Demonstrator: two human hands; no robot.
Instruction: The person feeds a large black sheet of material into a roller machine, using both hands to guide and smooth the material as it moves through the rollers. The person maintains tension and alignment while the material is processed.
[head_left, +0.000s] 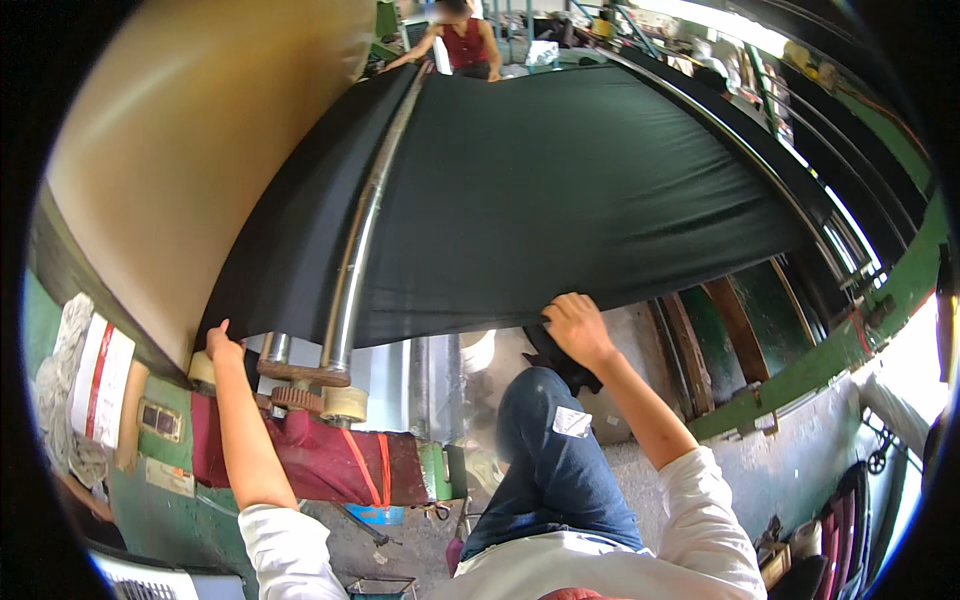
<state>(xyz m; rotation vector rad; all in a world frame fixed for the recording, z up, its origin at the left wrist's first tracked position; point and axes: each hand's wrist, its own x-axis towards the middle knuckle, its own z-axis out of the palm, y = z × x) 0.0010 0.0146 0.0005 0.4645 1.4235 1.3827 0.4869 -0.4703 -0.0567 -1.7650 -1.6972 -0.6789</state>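
A wide sheet of black fabric [520, 190] stretches across the machine, running over a shiny metal roller [365, 235]. At the fabric's near left corner, beside the large tan drum, my left hand [224, 345] grips its edge, one digit pointing up. My right hand [578, 328] is closed over the near edge right of the middle, and the cloth pulls into slight folds there. What lies inside the right hand's fingers is hidden. A gear [298, 398] and a pale round collar [344, 404] sit at the roller's near end.
The tan drum [200, 130] rises along the left. Across the fabric, a person in a dark red top [464, 45] has hands at its far edge. A green machine frame [800, 395] curves along the right. Maroon cloth [290, 455] covers the machine part below the roller.
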